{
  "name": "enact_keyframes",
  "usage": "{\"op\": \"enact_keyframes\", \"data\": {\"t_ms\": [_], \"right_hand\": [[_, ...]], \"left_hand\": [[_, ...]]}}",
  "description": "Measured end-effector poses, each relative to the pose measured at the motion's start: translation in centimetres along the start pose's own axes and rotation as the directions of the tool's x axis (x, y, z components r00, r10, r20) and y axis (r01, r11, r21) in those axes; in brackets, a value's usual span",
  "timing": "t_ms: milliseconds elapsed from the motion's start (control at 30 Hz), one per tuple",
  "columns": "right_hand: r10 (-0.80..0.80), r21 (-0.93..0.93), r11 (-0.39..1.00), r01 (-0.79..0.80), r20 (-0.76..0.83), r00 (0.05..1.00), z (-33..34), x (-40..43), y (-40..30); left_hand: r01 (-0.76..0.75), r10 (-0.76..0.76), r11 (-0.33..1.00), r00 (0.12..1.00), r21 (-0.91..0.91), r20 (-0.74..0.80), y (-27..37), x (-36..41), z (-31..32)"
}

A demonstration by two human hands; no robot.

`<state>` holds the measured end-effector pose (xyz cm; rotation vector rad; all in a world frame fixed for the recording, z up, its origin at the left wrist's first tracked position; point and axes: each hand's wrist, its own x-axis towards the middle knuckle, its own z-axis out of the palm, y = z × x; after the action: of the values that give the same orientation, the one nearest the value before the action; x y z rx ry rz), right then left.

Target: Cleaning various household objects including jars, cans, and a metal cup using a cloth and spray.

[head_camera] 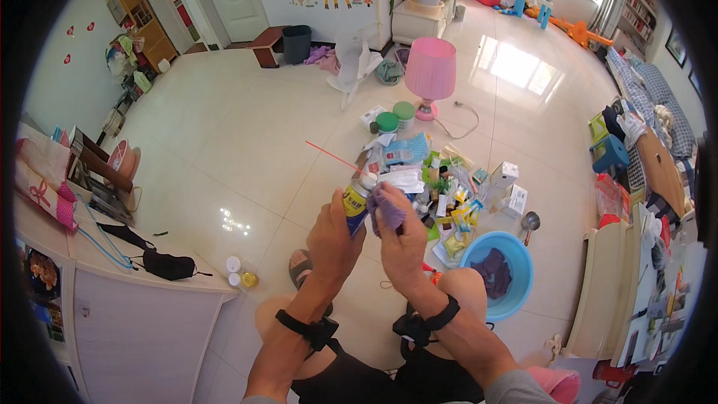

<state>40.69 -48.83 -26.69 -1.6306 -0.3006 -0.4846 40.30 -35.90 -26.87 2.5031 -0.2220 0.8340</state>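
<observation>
My left hand (335, 241) is closed around a yellow and blue aerosol can (355, 202). A thin red straw (336, 157) sticks out from the can's white nozzle towards the upper left. Against the can's right side is a purple cloth (386, 212), bunched in the fingers of my right hand (403, 238). Beyond both hands, a pile of small packets, bottles and wipes (406, 148) lies on the tiled floor. A blue plastic basin (524, 280) with a dark wet-looking cloth (493, 272) in it stands beside my right knee.
Behind the pile stand a pink table lamp (431, 70) with its cord on the floor and green-lidded jars (387, 122). Small white boxes (513, 201) and a metal ladle (530, 221) are at the right. A white cabinet (146, 325) with a black mask (168, 265) is at the left.
</observation>
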Motion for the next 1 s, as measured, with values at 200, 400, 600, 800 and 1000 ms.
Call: {"op": "enact_keyframes", "data": {"t_ms": [200,400,600,800,1000], "right_hand": [[0.257,0.630,0.749,-0.204,0.008,0.966,-1.7,2.2,-2.0],[0.386,0.783,0.507,-0.361,0.168,0.907,-1.7,2.9,-1.6],[0.452,0.731,0.522,-0.439,0.199,0.869,-2.7,3.4,-1.6],[0.508,0.731,0.491,-0.473,0.201,0.838,-3.2,3.4,-1.0],[0.549,0.735,0.541,-0.408,0.058,0.834,-3.6,3.5,-0.9]], "left_hand": [[-0.012,0.008,0.997,0.999,-0.080,-0.039,0.1,0.1,-0.2],[-0.169,0.165,0.981,0.985,-0.097,-0.048,-0.2,0.0,-0.1],[-0.232,0.230,0.970,0.973,-0.076,-0.033,-0.3,0.0,0.1],[-0.267,0.269,0.962,0.963,-0.062,0.031,-0.3,0.1,-0.7],[-0.292,0.298,0.943,0.954,-0.158,0.017,-0.1,0.2,-0.1]]}}
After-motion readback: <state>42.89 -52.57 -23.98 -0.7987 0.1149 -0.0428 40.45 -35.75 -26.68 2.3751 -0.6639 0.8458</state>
